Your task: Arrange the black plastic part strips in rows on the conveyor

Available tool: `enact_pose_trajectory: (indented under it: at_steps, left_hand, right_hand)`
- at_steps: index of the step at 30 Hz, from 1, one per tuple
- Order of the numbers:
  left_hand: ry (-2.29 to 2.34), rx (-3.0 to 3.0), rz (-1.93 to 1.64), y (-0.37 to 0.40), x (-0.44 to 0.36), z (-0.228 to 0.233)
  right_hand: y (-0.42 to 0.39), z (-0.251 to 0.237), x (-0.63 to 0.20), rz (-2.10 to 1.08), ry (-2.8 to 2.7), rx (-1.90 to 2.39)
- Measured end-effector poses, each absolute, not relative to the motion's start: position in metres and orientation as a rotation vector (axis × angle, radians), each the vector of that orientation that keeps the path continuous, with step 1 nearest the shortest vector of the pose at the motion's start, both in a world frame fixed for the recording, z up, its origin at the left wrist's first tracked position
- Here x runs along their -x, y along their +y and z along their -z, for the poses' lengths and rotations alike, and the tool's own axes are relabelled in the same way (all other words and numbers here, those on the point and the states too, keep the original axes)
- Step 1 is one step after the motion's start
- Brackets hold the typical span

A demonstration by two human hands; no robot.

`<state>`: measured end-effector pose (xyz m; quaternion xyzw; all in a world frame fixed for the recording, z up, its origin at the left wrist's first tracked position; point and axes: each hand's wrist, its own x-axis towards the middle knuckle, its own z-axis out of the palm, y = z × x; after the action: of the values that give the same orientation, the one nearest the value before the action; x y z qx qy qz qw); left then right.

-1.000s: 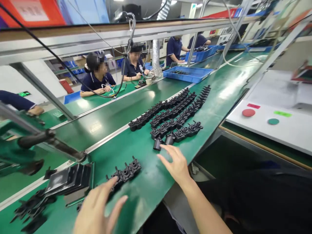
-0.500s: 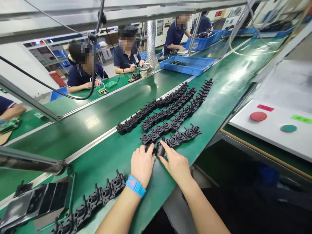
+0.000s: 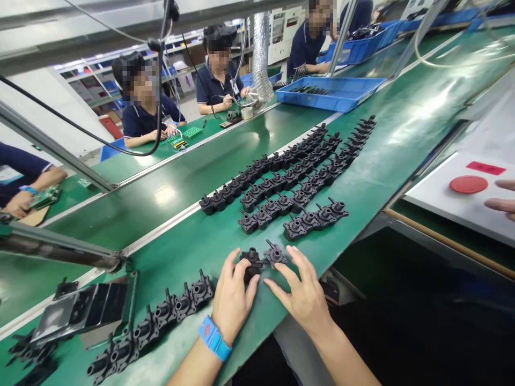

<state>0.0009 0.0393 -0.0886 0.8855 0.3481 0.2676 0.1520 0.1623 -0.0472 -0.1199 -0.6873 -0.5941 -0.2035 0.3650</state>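
Observation:
My left hand (image 3: 232,297), with a blue wristband, rests on the green bench mat (image 3: 378,155) and its fingers grip a small black plastic part (image 3: 251,262). My right hand (image 3: 302,292) lies flat beside it with fingers spread, fingertips touching a second black part (image 3: 275,253). Both parts sit apart from the long rows of identical black parts (image 3: 298,171) that run away to the upper right. Another short row of the same parts (image 3: 161,316) lies to the left of my left hand.
A black fixture plate (image 3: 80,310) sits at far left. A blue tray (image 3: 332,92) stands at the bench's far end. Several seated people work across the conveyor (image 3: 169,187). A white panel (image 3: 442,201) with a red button (image 3: 468,184) is at right, another person's fingers (image 3: 501,201) near it.
My left hand came over from the left row to the two loose parts. Both hands have drawn those two parts toward me, away from the rows. The view has tilted down.

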Motion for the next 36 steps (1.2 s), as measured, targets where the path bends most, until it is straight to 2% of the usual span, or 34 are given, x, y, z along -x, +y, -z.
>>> enact_pose_trajectory:
  at_steps: [10, 18, 30, 36]
  left_hand:
    - [0.983, -2.292, -0.856, 0.027, 0.009, 0.105]
    - [0.970, -2.007, -0.670, 0.032, 0.008, 0.110]
    - [0.809, -2.028, -1.078, 0.019, 0.020, 0.101]
    - [0.730, -1.933, -1.161, 0.014, 0.020, 0.097]
  right_hand:
    - [-0.058, 0.108, -0.143, 0.457, -1.404, 1.691]
    - [-0.049, 0.093, -0.118, 0.275, -1.339, 1.648]
    - [-0.062, 0.084, -0.097, 0.252, -1.317, 1.594]
    - [-0.072, 0.072, -0.077, 0.318, -1.207, 1.708]
